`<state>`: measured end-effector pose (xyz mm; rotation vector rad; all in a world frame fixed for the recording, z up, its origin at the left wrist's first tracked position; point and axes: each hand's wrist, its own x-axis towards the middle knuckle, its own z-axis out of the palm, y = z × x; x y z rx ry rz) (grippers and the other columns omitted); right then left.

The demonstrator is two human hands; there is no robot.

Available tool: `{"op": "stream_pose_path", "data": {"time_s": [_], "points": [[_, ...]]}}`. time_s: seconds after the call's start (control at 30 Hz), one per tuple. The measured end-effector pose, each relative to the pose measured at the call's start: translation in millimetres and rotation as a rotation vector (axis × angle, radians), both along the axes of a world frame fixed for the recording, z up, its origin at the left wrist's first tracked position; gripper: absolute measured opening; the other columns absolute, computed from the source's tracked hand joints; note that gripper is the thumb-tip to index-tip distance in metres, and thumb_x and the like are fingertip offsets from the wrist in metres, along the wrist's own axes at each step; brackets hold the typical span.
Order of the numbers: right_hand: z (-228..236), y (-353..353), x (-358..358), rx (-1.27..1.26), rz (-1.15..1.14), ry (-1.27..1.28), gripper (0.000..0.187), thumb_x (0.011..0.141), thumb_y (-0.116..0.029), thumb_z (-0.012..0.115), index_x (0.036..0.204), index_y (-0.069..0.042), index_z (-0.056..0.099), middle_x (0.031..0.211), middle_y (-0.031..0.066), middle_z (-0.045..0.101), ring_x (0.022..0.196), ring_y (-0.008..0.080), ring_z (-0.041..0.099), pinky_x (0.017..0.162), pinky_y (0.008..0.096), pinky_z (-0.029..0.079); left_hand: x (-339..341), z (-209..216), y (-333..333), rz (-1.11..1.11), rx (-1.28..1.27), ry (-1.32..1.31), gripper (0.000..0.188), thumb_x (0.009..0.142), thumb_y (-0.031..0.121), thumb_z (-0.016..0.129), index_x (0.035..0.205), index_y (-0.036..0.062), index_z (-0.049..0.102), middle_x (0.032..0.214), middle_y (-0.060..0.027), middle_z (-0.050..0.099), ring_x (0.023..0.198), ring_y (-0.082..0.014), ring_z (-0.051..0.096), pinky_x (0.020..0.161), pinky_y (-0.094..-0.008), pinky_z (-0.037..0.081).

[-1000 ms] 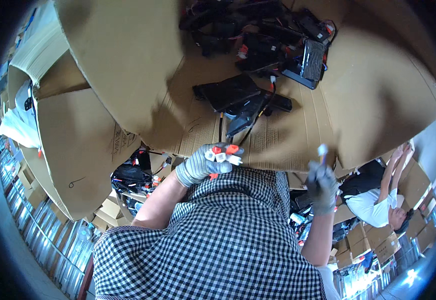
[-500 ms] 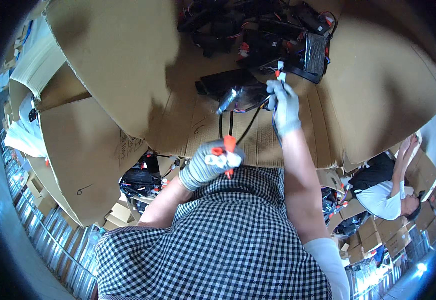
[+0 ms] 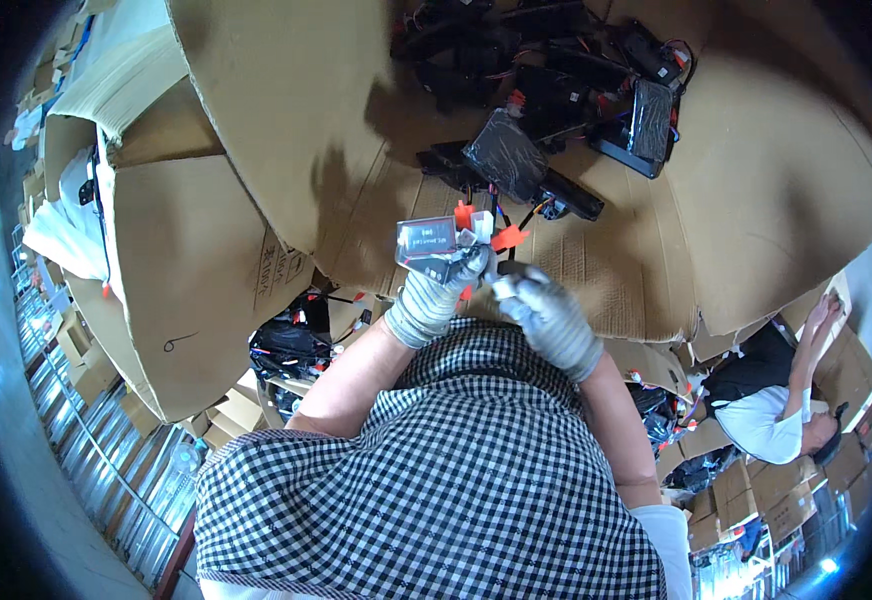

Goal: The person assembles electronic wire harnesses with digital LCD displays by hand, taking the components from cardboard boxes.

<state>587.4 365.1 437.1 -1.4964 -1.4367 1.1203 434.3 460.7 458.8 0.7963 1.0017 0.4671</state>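
My left hand (image 3: 426,308), in a pale knit glove, is closed on a bundle of wire connectors (image 3: 478,230), white ones with orange-red pieces sticking out. A small flat rectangular module (image 3: 426,240) with a shiny, printed face juts from the same grip. Close beside it, my gloved right hand (image 3: 556,325) has its fingers curled at the bundle's right side; motion smears it, and what it pinches is hidden. Dark wires (image 3: 501,207) run from the bundle to black units just beyond, including a plastic-wrapped black unit (image 3: 508,155) and a slim black bar (image 3: 570,195).
A large open cardboard box (image 3: 596,275) surrounds the work. Black wired units (image 3: 556,100) pile up at its far side. Left stands another carton (image 3: 191,270); a bag of black parts (image 3: 291,340) lies low beside it. At the right a person (image 3: 766,415) works among cartons.
My right hand has come back from the far units to beside my left hand. The connector bundle has risen slightly with my left hand, and the wrapped unit now shows upright beyond it.
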Motion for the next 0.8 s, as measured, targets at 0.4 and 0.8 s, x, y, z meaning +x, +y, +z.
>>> {"op": "stream_pose_path", "data": {"time_s": [0.4,0.8], "points": [[18.5,7.7,26.1,-0.528,-0.137,0.317,0.031,0.092,-0.032,0.052,0.086,-0.003,0.062,0.059,0.0074,0.055,0.055,0.0157,0.054,0.053,0.0293,0.043,-17.9,4.7,4.4,-0.434,0.288,0.199,0.030,0.084,0.031,0.065,0.093,0.0027,0.064,0.076,-0.0001,0.064,0.069,-0.0063,0.054,0.061,-0.0233,0.045],[19.7,43.4,36.9,-0.405,0.774,-0.366,0.014,0.080,-0.021,0.058,0.080,-0.008,0.062,0.073,0.0126,0.064,0.066,0.0318,0.062,0.059,0.0421,0.048,-40.8,-13.4,20.1,-0.762,0.268,0.379,0.034,0.077,0.037,0.070,0.078,0.0026,0.065,0.059,-0.0086,0.059,0.051,-0.0161,0.051,0.051,-0.0292,0.043]]}}
